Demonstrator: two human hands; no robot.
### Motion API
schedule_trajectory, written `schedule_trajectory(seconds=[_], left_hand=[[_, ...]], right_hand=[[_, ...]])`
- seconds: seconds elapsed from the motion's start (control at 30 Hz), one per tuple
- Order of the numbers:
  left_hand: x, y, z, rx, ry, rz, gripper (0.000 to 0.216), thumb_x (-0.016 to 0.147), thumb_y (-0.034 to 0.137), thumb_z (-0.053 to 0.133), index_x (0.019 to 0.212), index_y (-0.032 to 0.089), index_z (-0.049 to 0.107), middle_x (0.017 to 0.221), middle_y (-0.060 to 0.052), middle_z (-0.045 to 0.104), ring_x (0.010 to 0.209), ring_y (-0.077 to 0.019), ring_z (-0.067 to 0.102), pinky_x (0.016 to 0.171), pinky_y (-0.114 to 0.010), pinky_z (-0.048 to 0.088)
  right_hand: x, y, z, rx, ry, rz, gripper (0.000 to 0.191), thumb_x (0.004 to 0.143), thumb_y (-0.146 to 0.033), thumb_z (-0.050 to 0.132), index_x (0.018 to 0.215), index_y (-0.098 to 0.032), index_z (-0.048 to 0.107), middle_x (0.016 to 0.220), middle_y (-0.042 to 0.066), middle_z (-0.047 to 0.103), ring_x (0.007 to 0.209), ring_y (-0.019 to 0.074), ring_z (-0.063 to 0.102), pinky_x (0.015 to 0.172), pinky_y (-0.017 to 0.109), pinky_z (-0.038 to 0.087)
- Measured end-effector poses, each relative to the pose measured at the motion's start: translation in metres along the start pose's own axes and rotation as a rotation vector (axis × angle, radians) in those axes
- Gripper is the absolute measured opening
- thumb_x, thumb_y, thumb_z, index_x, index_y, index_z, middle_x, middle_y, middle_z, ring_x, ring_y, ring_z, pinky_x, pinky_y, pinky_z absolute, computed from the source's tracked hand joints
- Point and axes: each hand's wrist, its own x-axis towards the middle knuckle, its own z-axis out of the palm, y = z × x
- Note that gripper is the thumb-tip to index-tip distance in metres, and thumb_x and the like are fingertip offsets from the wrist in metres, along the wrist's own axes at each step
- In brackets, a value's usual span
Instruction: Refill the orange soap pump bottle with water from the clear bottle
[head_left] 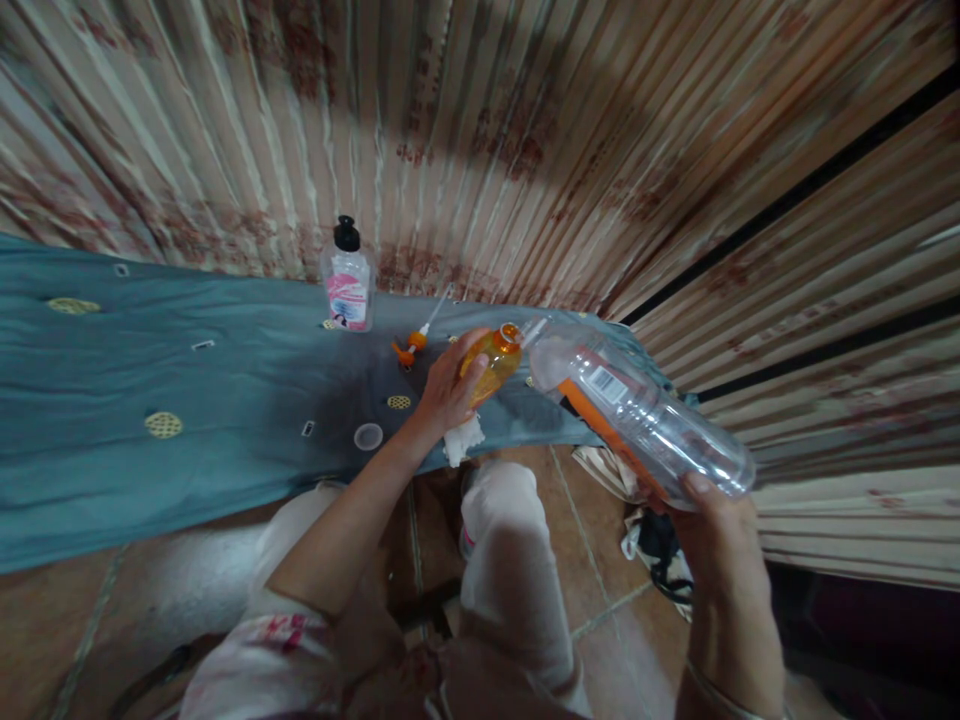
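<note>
My left hand (448, 392) is closed round a small orange bottle (495, 362) and also clasps a white tissue (463, 441) under it. My right hand (705, 515) grips the base of a large clear plastic bottle (637, 405) with an orange label stripe. That bottle is tipped down to the left, and its mouth meets the open neck of the small orange bottle. Both are held above the edge of a table covered with a blue-grey cloth (187, 400).
On the cloth lie an orange pump top with a white tube (414, 342), a clear round cap (368, 436) and a clear bottle with a black cap and pink label (348, 280). A striped curtain hangs behind. My knees and a black item on the tiled floor are below.
</note>
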Motion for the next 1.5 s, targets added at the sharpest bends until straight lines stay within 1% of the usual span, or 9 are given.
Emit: schedule_trajectory(seconds=[0.17, 0.27, 0.37, 0.47, 0.63, 0.83, 1.1, 1.37, 1.5], left_hand=[[-0.0005, -0.0002, 0.0003, -0.002, 0.006, 0.001, 0.06, 0.101, 0.06, 0.033, 0.135, 0.018, 0.058, 0.135, -0.013, 0.068, 0.126, -0.0262, 0.064, 0.11, -0.04, 0.048], [-0.0008, 0.001, 0.0003, -0.006, 0.01, 0.005, 0.057, 0.102, 0.059, 0.034, 0.135, 0.019, 0.058, 0.135, -0.012, 0.068, 0.126, -0.026, 0.063, 0.111, -0.04, 0.047], [-0.0008, 0.0022, 0.0001, -0.016, 0.008, 0.011, 0.056, 0.102, 0.057, 0.035, 0.135, 0.018, 0.057, 0.134, -0.013, 0.068, 0.126, -0.0263, 0.064, 0.111, -0.04, 0.047], [-0.0005, 0.0019, 0.0001, -0.025, 0.009, 0.019, 0.059, 0.101, 0.06, 0.034, 0.134, 0.017, 0.058, 0.134, -0.014, 0.068, 0.125, -0.0265, 0.064, 0.11, -0.04, 0.048], [-0.0003, -0.0001, 0.0004, -0.011, -0.001, 0.009, 0.063, 0.101, 0.064, 0.032, 0.135, 0.017, 0.057, 0.133, -0.013, 0.068, 0.124, -0.0262, 0.065, 0.109, -0.04, 0.048], [-0.0008, 0.0006, 0.0002, -0.003, 0.002, -0.005, 0.061, 0.101, 0.063, 0.032, 0.135, 0.02, 0.058, 0.134, -0.011, 0.068, 0.125, -0.0259, 0.064, 0.11, -0.039, 0.048], [-0.0006, -0.0004, 0.0009, -0.004, 0.009, -0.004, 0.061, 0.101, 0.063, 0.033, 0.135, 0.019, 0.057, 0.134, -0.012, 0.068, 0.124, -0.0264, 0.065, 0.109, -0.04, 0.049], [-0.0005, 0.0002, 0.0002, -0.002, 0.006, 0.013, 0.065, 0.101, 0.065, 0.032, 0.136, 0.017, 0.057, 0.134, -0.013, 0.068, 0.125, -0.0265, 0.064, 0.11, -0.039, 0.048], [-0.0003, -0.0004, 0.0008, -0.006, 0.008, 0.009, 0.065, 0.1, 0.066, 0.031, 0.136, 0.019, 0.058, 0.134, -0.013, 0.068, 0.125, -0.0266, 0.064, 0.11, -0.041, 0.048]], right_hand=[[-0.0005, -0.0009, 0.0014, 0.006, 0.006, 0.002, 0.028, 0.068, -0.042, 0.08, 0.086, -0.022, 0.071, 0.066, -0.001, 0.065, 0.051, 0.0156, 0.054, 0.043, 0.028, 0.041], [-0.0003, -0.0001, 0.0003, -0.007, -0.019, -0.012, 0.025, 0.07, -0.042, 0.078, 0.081, -0.021, 0.071, 0.065, -0.001, 0.064, 0.051, 0.0151, 0.053, 0.044, 0.028, 0.04], [0.0008, 0.0013, -0.0014, -0.006, -0.012, -0.015, 0.024, 0.071, -0.042, 0.078, 0.08, -0.021, 0.071, 0.065, -0.001, 0.063, 0.052, 0.015, 0.053, 0.045, 0.028, 0.04], [0.0021, 0.0028, -0.0034, -0.01, -0.026, -0.01, 0.027, 0.069, -0.043, 0.079, 0.081, -0.021, 0.071, 0.066, -0.001, 0.064, 0.052, 0.0155, 0.053, 0.044, 0.028, 0.039], [0.0003, 0.0023, -0.0035, -0.03, -0.032, -0.024, 0.027, 0.074, -0.044, 0.076, 0.087, -0.021, 0.07, 0.065, -0.001, 0.063, 0.052, 0.0154, 0.052, 0.046, 0.028, 0.04], [-0.0005, 0.0002, -0.001, -0.018, -0.022, -0.021, 0.028, 0.072, -0.043, 0.077, 0.087, -0.021, 0.069, 0.066, -0.001, 0.064, 0.051, 0.0151, 0.053, 0.044, 0.028, 0.04], [-0.0012, -0.0012, 0.001, -0.014, -0.011, -0.02, 0.026, 0.072, -0.041, 0.077, 0.089, -0.021, 0.07, 0.067, -0.001, 0.065, 0.052, 0.0158, 0.054, 0.045, 0.028, 0.041], [-0.0004, -0.0017, 0.002, -0.005, -0.025, -0.011, 0.026, 0.07, -0.042, 0.078, 0.083, -0.021, 0.069, 0.067, -0.001, 0.063, 0.052, 0.0151, 0.052, 0.044, 0.028, 0.039], [-0.0011, -0.0014, 0.0015, -0.004, 0.009, -0.003, 0.026, 0.07, -0.041, 0.078, 0.086, -0.022, 0.069, 0.067, -0.001, 0.064, 0.052, 0.0155, 0.053, 0.044, 0.028, 0.039]])
